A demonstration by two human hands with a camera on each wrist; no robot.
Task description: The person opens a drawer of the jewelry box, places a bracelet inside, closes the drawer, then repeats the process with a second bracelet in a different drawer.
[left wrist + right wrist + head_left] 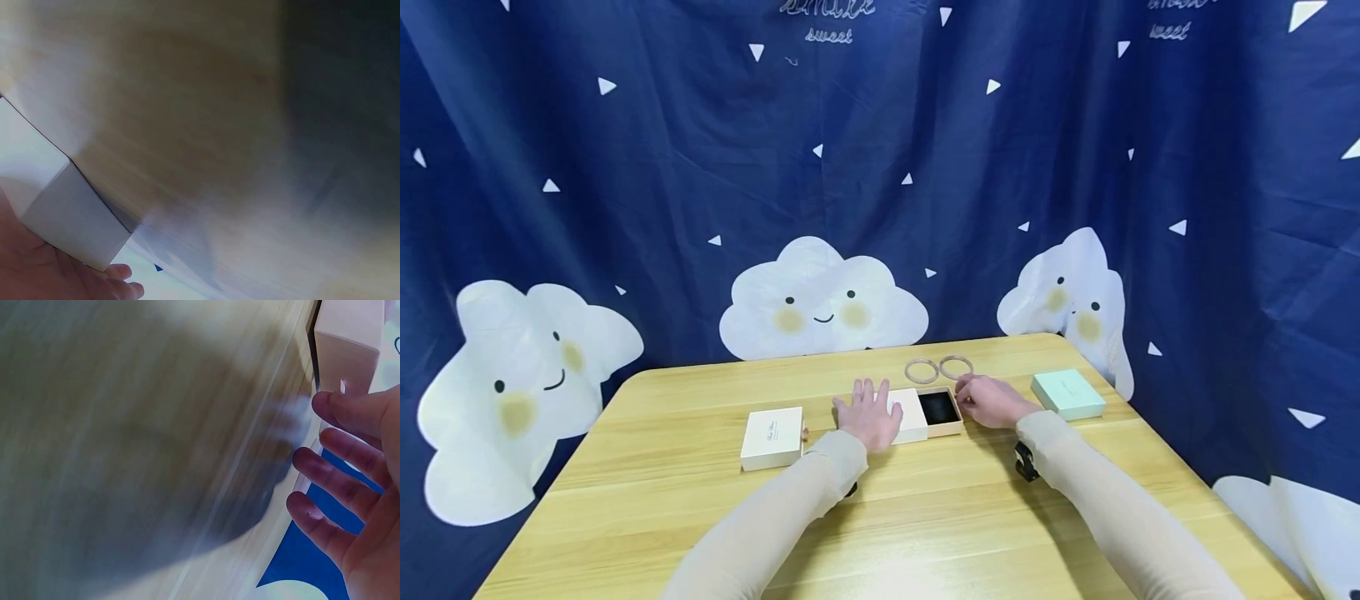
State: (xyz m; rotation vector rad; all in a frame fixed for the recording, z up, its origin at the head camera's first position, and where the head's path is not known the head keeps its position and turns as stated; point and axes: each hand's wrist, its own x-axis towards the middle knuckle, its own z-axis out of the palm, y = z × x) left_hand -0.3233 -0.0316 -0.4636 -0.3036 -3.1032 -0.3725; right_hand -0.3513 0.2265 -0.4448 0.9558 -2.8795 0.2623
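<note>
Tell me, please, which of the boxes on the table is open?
The open box in the middle, between the two hands, shows a black lining inside. The white box on the left and the mint green box on the right are both closed.

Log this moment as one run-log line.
left hand: flat on white lid | right hand: beside open box, holding nothing | two bangles: behind box | table

Wooden table (700, 500), light grain, rounded far corners. Behind and to both sides hangs a dark blue curtain (662, 167) printed with smiling white clouds (823, 304) and small white triangles. Lighting even; soft shadows on tabletop.
</note>
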